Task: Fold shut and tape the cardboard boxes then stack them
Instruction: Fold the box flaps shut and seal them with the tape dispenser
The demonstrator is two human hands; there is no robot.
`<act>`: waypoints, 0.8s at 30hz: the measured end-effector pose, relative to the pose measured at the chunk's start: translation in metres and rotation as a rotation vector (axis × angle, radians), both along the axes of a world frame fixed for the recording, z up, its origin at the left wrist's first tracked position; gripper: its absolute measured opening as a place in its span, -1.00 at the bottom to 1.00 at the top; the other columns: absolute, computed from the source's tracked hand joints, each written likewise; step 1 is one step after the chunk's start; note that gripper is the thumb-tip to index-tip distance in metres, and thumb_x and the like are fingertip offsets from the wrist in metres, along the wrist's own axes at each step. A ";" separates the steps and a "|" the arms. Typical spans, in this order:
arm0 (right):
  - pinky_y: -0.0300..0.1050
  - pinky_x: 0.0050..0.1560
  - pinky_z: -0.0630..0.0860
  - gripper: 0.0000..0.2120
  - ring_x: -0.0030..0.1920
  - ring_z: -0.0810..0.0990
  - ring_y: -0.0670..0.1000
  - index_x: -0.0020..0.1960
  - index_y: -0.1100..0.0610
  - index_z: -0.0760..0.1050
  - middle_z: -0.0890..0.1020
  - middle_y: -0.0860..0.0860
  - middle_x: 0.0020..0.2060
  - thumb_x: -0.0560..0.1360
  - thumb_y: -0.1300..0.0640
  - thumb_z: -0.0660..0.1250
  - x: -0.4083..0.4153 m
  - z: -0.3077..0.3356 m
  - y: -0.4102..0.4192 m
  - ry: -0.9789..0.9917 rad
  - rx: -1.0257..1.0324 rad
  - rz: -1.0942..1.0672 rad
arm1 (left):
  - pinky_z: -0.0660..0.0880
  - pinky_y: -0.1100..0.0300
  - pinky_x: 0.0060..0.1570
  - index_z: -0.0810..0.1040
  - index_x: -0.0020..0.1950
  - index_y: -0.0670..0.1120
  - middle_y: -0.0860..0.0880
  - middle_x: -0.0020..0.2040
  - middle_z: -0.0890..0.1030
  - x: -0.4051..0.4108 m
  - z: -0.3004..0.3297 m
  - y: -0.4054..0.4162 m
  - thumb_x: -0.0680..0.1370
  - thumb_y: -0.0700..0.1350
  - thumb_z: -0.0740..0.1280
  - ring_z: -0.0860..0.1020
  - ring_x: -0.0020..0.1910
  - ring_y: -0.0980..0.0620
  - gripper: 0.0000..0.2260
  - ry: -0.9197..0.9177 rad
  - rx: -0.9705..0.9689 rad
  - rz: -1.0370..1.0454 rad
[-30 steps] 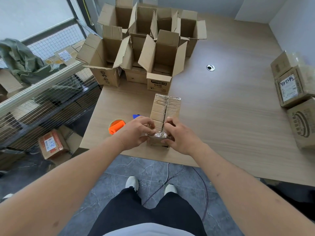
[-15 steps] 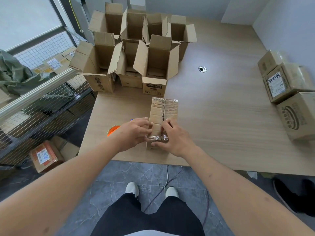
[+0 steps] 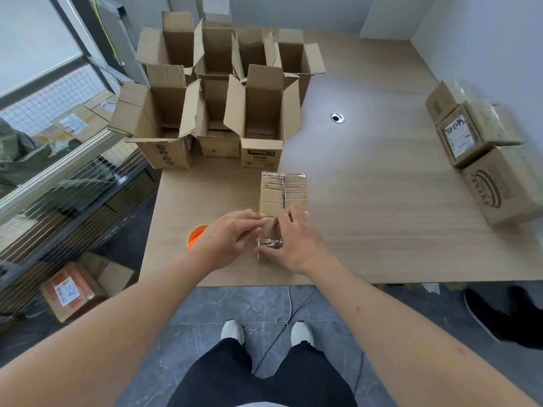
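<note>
Fingers of the left hand [image 3: 232, 240] lie nearly straight and close together, their tips touching the near end of a closed cardboard box [image 3: 283, 198] from its left side; whether they pinch anything cannot be told. The right hand [image 3: 296, 242] rests on the same end from the right, its fingers [image 3: 286, 220] loosely bent over the top face and its thumb low against the near wall, where shiny clear tape [image 3: 270, 242] wraps the edge. That box lies on the desk [image 3: 382, 201] close to the near edge, long side running away from the person, with more tape glinting across its far end. An orange tape roll [image 3: 196, 235] sits just left of the left hand, partly hidden by it. Beyond the closed box stands a cluster of open boxes [image 3: 261, 113], flaps raised, the nearest one just beyond its far end. Well apart on the right side of the desk, three sealed boxes [image 3: 482, 142] lie side by side near the wall. A round cable hole [image 3: 337, 117] shows in the desk between the two groups. Off the desk to the left, a wire mesh rack [image 3: 67, 183] holds parcels.
</note>
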State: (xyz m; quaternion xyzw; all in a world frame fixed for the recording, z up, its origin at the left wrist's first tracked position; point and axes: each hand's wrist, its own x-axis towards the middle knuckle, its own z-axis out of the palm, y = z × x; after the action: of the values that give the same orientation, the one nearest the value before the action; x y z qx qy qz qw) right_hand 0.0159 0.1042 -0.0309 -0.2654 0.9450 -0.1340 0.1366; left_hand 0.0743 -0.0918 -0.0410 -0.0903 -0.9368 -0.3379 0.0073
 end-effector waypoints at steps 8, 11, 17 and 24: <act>0.22 0.54 0.18 -0.15 0.32 0.37 0.19 0.40 0.14 0.26 0.38 0.12 0.26 0.29 -0.33 0.38 0.012 -0.019 -0.042 0.139 0.165 -0.184 | 0.33 0.06 0.47 0.52 0.47 -0.13 -0.09 0.51 0.46 -0.003 0.010 -0.027 0.66 -0.13 0.30 0.42 0.48 -0.10 -0.62 -0.126 -0.177 0.128; 0.24 0.53 0.19 -0.20 0.31 0.37 0.21 0.37 0.16 0.23 0.40 0.16 0.25 0.31 -0.25 0.40 0.016 -0.027 -0.048 0.207 0.168 -0.222 | 0.28 0.04 0.50 0.46 0.52 -0.11 -0.07 0.55 0.39 -0.002 0.010 -0.034 0.66 -0.10 0.28 0.35 0.52 -0.07 -0.59 -0.181 -0.209 0.138; 0.27 0.56 0.11 -0.22 0.36 0.31 0.25 0.33 0.12 0.15 0.31 0.17 0.26 0.33 -0.23 0.42 0.015 -0.028 -0.058 0.170 0.194 -0.261 | 0.18 0.03 0.54 0.38 0.57 -0.06 -0.08 0.58 0.33 -0.004 0.009 -0.039 0.67 -0.07 0.24 0.29 0.55 -0.10 -0.56 -0.207 -0.315 0.122; 0.34 0.53 0.09 -0.03 0.55 0.02 0.43 0.50 -0.35 -0.07 -0.15 0.14 0.58 0.29 -0.45 0.44 0.002 -0.018 -0.051 -0.050 0.094 -0.577 | 0.10 -0.07 0.58 0.30 0.62 -0.02 -0.07 0.61 0.27 -0.008 0.014 -0.042 0.69 0.01 0.19 0.18 0.60 -0.11 -0.52 -0.223 -0.396 0.093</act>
State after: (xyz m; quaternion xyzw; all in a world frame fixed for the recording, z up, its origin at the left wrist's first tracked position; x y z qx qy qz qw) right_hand 0.0179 0.0529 -0.0491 0.0244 0.9829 -0.1298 0.1284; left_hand 0.0664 -0.1333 -0.0275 -0.0088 -0.9830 -0.1547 -0.0986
